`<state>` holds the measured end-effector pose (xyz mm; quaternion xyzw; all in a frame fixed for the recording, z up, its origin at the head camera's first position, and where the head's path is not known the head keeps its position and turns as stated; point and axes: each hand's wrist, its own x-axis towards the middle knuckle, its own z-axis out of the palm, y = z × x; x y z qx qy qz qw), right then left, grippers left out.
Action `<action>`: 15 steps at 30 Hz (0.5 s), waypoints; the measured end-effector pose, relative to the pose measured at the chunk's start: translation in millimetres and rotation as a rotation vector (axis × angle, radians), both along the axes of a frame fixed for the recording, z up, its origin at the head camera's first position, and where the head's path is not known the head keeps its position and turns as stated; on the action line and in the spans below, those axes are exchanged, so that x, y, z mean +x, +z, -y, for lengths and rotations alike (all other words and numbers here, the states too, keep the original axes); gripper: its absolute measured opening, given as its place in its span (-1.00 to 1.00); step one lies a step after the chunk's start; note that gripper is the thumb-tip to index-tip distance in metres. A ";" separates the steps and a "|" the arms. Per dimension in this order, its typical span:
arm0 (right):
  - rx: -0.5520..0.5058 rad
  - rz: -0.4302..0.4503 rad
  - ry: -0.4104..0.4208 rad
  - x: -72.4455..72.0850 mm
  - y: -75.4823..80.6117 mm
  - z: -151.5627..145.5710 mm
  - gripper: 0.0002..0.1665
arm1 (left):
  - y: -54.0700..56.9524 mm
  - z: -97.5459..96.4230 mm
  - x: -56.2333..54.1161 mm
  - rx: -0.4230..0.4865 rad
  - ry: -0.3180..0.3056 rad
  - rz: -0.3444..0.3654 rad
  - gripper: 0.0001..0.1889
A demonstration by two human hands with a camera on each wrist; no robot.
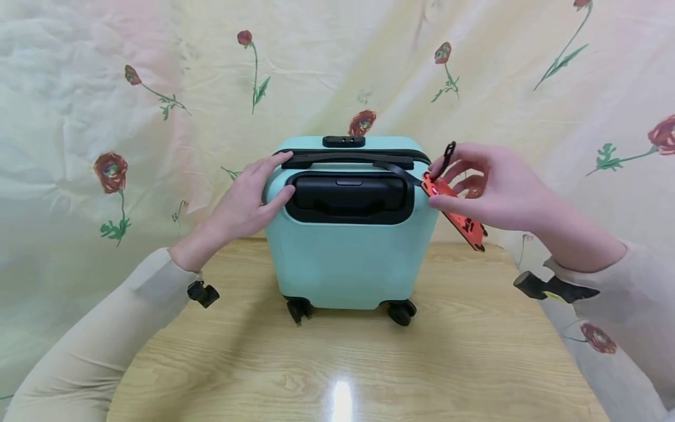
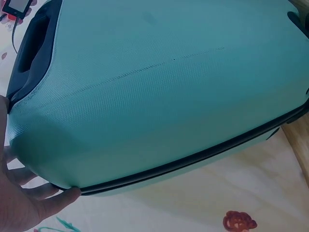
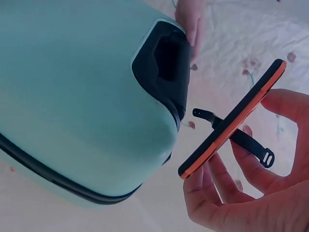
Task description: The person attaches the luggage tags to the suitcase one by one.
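A mint-green suitcase (image 1: 348, 264) stands upright on its black wheels. My left hand (image 1: 253, 193) rests on its upper left corner, with fingers extended; the left wrist view shows those fingers (image 2: 60, 200) along the corner by the dark seam. My right hand (image 1: 495, 184) holds an orange and black luggage tag (image 1: 466, 225) between thumb and fingers beside the upper right corner. The tag's black strap (image 1: 398, 172) extends left over the end of the top carry handle (image 1: 343, 157); whether it passes under the handle I cannot tell. Its buckle end (image 3: 267, 157) shows in the right wrist view.
Under the suitcase is a wooden table (image 1: 337, 357). A pale cloth with red flowers (image 1: 211, 76) hangs behind it. A black combination lock (image 1: 344, 141) sits on the suitcase top, and a recessed black pull handle (image 1: 350, 196) faces me.
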<state>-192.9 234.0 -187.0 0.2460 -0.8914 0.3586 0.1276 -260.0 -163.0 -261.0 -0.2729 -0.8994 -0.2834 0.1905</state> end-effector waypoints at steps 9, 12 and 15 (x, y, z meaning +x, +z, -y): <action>0.227 0.029 -0.037 -12.1 16.3 24.7 -0.69 | 11.0 1.8 -2.3 -0.058 -0.010 0.044 -0.31; 0.282 0.062 -0.059 -16.0 22.1 32.2 -0.65 | 17.3 2.7 -2.1 -0.093 -0.018 0.058 -0.31; 0.336 0.065 -0.076 -19.4 26.6 39.2 -0.61 | 26.9 4.0 -2.8 -0.134 -0.026 0.078 -0.32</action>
